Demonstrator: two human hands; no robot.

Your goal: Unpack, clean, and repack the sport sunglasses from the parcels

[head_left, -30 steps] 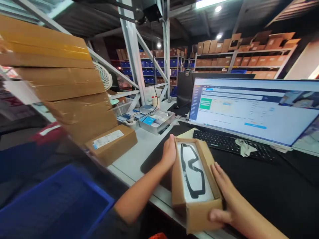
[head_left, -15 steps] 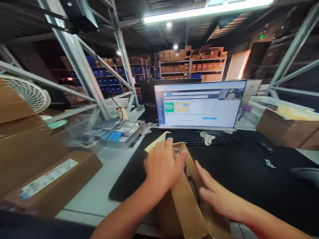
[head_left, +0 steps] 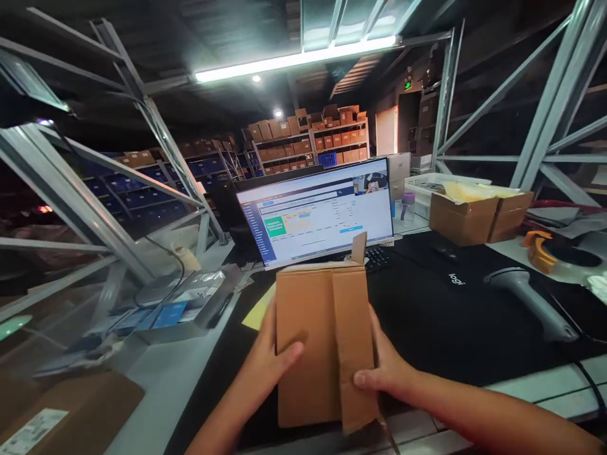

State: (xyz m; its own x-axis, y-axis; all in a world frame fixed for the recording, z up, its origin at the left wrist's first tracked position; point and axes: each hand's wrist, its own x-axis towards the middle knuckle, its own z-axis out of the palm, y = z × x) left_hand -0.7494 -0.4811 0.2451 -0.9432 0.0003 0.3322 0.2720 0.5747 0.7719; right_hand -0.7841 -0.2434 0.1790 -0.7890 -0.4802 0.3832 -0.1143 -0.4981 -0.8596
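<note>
A brown cardboard box (head_left: 308, 328) is held between my two hands over the front of a black desk mat (head_left: 427, 316). My left hand (head_left: 275, 354) grips its left side, the thumb lying on the face toward me. On the right side my right hand (head_left: 382, 360) clasps the box, its thumb pressing a long side flap (head_left: 353, 335). A small flap (head_left: 359, 248) sticks up at the far right corner. The inside of the box is hidden from this angle.
Behind the box stand a monitor (head_left: 317, 215) and a partly covered keyboard (head_left: 379, 257). A barcode scanner (head_left: 533, 300) and a tape dispenser (head_left: 540, 251) lie to the right, near an open carton (head_left: 462, 221). At left are a grey tray (head_left: 208, 303) and a labelled carton (head_left: 90, 404).
The box has turned so a closed cardboard face shows instead of its open inside. My left hand has moved from its far end to its left side. The view has swung right.
</note>
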